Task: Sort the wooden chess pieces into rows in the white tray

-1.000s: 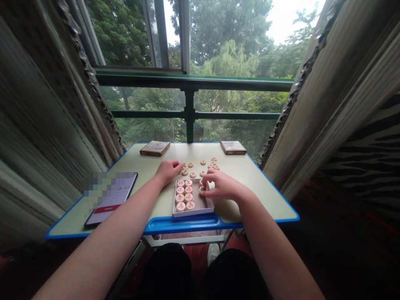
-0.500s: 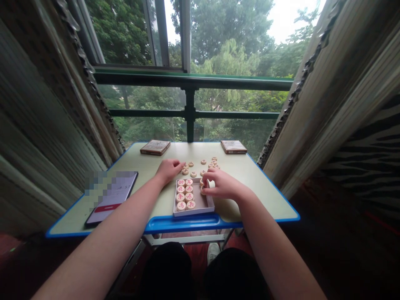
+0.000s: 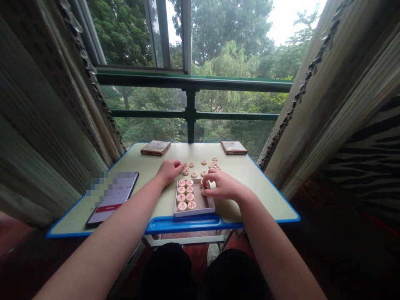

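While my right hand [image 3: 221, 184] bends over the right side of the shallow white tray [image 3: 200, 203], its thumb and fingers curl close around the discs at that edge, with only a narrow space between them. A pale round piece [image 3: 213, 184] shows within the curl, but I cannot tell whether my fingers are pinching it or the disc [image 3: 203, 192] at my thumb tip. My left hand [image 3: 169, 170] rests on the table [image 3: 268, 204] beyond the tray's far left corner, fingers bent together, tips against the loose pieces [image 3: 194, 174]; whether they grip one is hidden. Eight red-marked pieces [image 3: 190, 197] lie flat inside the tray, in two columns of four along its left side. The loose ones lie scattered just past the tray's far wall, some bunched near the right. A phone [image 3: 114, 196] lies to the left of my left forearm, and two flat boxes [image 3: 155, 147] sit apart near the table's far edge.
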{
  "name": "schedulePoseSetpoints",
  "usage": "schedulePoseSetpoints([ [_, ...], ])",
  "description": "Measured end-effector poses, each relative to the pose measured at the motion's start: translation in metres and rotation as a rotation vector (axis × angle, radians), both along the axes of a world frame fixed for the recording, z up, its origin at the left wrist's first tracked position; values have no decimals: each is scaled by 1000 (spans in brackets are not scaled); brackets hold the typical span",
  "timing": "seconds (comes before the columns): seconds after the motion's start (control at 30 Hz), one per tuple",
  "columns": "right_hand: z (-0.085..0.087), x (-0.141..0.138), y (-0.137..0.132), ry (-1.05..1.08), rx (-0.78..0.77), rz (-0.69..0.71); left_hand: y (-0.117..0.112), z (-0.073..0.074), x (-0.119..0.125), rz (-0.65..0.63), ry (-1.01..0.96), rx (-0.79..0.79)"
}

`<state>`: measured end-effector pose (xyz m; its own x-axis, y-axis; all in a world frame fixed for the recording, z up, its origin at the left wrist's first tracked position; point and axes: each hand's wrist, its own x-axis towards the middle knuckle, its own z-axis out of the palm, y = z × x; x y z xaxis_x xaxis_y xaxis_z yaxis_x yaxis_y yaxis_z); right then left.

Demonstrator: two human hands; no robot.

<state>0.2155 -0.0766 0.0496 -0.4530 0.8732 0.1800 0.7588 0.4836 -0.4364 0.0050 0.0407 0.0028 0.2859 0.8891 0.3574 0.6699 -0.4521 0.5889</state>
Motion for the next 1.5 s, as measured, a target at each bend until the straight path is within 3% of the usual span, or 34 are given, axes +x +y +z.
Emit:
schedulePoseSetpoints([
  [0.77,0,2,4,46,34,0,1,2,0,11,17,69],
  [0.83,-1,5,9,84,79,-63,2,1,2,-6,-12,76],
  [0.93,-8,13,20,141,171,-306,3,-2,4,-95,-31,32],
  [1.0,-15,19,27,113,209,-459,3,-4,5,-178,-10,3],
  [1.07,-22,25,34,46,193,-528,3,-5,5,-232,14,-4],
  [1.2,-33,30,42,28,126,-531,2,-5,2,-237,34,14],
  [1.37,-36,31,46,71,170,-527,3,-4,0,-186,71,34],
  [1.5,-38,29,46,69,145,-492,4,-4,1,-222,80,46],
])
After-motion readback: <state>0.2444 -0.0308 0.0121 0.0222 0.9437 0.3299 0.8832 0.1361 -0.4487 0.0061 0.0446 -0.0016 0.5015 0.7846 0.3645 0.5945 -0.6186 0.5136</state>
